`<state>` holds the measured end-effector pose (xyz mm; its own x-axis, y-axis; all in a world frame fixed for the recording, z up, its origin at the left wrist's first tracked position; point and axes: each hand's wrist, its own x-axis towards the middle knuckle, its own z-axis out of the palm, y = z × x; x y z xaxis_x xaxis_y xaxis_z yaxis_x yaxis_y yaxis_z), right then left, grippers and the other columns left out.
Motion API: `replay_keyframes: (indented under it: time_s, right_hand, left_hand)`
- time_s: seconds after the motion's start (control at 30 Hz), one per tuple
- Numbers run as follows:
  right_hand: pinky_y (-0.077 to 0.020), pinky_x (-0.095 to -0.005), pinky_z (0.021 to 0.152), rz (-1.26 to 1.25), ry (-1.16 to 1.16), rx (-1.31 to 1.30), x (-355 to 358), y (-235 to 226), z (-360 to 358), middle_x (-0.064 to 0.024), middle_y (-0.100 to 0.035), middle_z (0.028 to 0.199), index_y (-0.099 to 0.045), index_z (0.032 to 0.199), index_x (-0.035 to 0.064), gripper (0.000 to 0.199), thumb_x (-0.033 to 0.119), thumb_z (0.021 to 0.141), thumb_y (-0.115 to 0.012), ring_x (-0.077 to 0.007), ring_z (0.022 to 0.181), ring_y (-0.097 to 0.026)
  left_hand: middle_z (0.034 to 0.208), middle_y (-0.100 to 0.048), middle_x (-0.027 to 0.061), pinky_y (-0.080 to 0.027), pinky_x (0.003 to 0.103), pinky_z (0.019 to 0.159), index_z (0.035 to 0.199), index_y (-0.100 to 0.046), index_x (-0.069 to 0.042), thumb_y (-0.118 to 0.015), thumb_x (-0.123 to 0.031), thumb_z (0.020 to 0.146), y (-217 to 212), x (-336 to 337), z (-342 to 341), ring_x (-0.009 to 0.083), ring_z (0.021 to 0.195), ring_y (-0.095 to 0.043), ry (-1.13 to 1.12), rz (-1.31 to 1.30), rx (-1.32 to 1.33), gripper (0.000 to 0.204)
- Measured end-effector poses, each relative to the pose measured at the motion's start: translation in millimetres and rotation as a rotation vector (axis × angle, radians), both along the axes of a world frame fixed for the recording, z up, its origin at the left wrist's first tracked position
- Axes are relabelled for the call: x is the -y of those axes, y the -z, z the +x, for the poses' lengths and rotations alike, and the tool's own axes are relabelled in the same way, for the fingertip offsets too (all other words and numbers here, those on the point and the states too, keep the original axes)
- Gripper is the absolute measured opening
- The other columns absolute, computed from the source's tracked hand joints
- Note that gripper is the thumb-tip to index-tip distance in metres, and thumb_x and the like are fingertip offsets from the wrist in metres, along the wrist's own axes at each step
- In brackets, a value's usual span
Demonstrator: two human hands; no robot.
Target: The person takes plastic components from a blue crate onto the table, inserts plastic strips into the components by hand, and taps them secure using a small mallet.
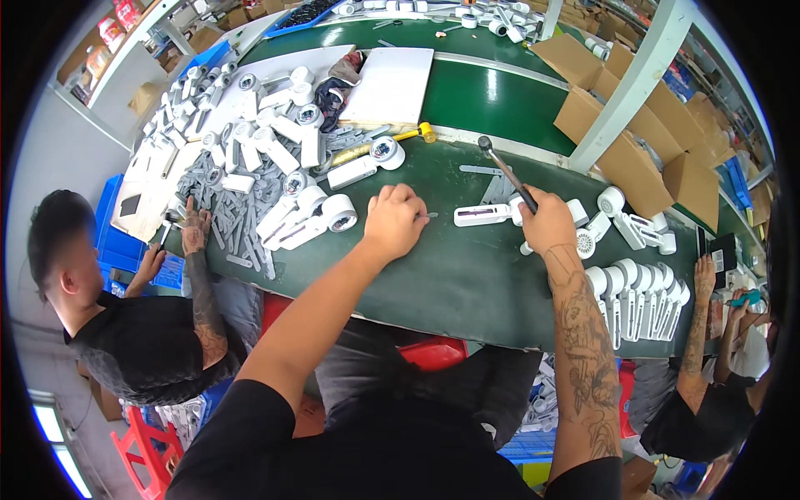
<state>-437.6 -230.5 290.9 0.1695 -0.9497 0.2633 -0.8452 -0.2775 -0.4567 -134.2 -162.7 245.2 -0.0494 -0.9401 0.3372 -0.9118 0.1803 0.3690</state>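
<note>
Several open brown cardboard boxes (633, 158) stand in a row at the far right side of the green bench (467, 283), flaps up. On the shelf at the upper left, small red and white packages (112, 29) stand. Near the right edge lies a small black flat device with dark screen (722, 250).

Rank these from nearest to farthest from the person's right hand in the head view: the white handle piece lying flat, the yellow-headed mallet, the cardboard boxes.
From the right hand:
1. White handle piece, just to its left on the green belt.
2. Yellow-headed mallet, up-left past the belt's edge.
3. Cardboard boxes, up-right at the far side.
</note>
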Motion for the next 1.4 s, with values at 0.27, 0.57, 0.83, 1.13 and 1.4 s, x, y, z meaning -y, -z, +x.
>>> replay_keyframes:
  time_s: [0.27,0.57,0.83,1.13,1.4]
  right_hand:
    - [-0.0583,-0.0503,0.087,0.123,-0.082,0.158,-85.7,-7.4,22.5,-0.0218,-0.072,0.107,-0.079,0.125,0.0097,0.029,0.019,0.097,-0.077,-0.0446,0.099,-0.072]
    - [-0.0597,-0.0465,0.085,0.154,0.000,0.269,-103.6,-5.1,34.5,-0.0166,-0.072,0.111,-0.079,0.126,0.0136,0.029,0.020,0.098,-0.077,-0.0393,0.098,-0.074]
    - [-0.0586,-0.0438,0.087,0.166,-0.004,0.295,-105.1,-7.2,32.0,-0.0192,-0.073,0.109,-0.077,0.129,0.0064,0.033,0.015,0.098,-0.078,-0.0385,0.098,-0.074]
    - [-0.0563,-0.0422,0.102,0.253,-0.182,0.372,-172.8,-23.5,-31.5,-0.0287,-0.074,0.129,-0.064,0.149,-0.0005,0.042,0.012,0.109,-0.064,-0.0433,0.119,-0.073]
    - [-0.0568,-0.0411,0.100,0.378,-0.040,0.362,-209.2,-45.2,-26.2,-0.0290,-0.074,0.123,-0.061,0.154,0.0011,0.045,0.010,0.110,-0.060,-0.0426,0.114,-0.074]
  left_hand:
    - [0.101,-0.075,0.0137,-0.060,0.044,0.076,0.106,-0.073,-0.003,-0.072,-0.015,0.104,-32.9,-50.6,-13.3,0.0365,0.089,-0.074,0.004,0.083,-0.589,0.013]
    - [0.097,-0.071,0.0091,-0.058,0.039,0.071,0.109,-0.083,-0.007,-0.082,-0.007,0.092,-16.5,-70.5,-69.3,0.0285,0.080,-0.071,0.180,-0.107,-0.393,0.017]
    - [0.096,-0.072,0.0069,-0.057,0.042,0.078,0.102,-0.084,-0.007,-0.085,-0.007,0.088,-17.6,-72.0,-78.9,0.0306,0.083,-0.070,0.175,-0.289,-0.243,0.014]
    - [0.103,-0.080,0.0124,-0.060,0.039,0.084,0.104,-0.083,-0.004,-0.084,-0.007,0.094,-12.8,-57.4,-60.4,0.0305,0.094,-0.077,0.232,0.131,-0.651,0.010]
    - [0.098,-0.080,0.0111,-0.060,0.041,0.076,0.098,-0.081,-0.004,-0.086,-0.012,0.091,-4.6,-50.9,-53.0,0.0319,0.088,-0.075,0.347,0.043,-0.613,0.011]
